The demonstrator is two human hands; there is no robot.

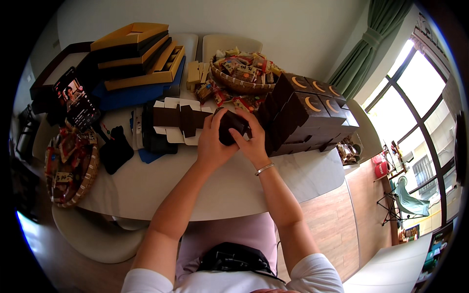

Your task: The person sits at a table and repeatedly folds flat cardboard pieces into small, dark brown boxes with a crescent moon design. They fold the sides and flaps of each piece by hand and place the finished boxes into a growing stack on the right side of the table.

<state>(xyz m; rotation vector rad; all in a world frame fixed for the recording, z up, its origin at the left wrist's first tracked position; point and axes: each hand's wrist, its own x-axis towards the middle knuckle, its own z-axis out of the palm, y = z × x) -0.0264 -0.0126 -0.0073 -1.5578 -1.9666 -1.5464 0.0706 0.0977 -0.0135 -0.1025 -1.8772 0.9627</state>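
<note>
Over the middle of the table, a small dark brown cardboard box (230, 126) sits between my two hands. My left hand (215, 140) wraps its left side, and my right hand (251, 139), below a silver bangle, grips the right side. Just left of it lie flat, unfolded box blanks (181, 119), brown on one face and white on the other. Close by on the right stands a stack of dark brown boxes (305, 117) with golden crescents on their tops. My fingers hide part of the held box.
Wicker baskets of wrapped snacks stand at the back (244, 73) and left (71, 168). Black-and-gold box trays (139, 58) are piled at back left, near a phone (77, 100) on a stand. A black pouch (116, 150) lies on the marble-look table (156, 195). Chairs surround the table.
</note>
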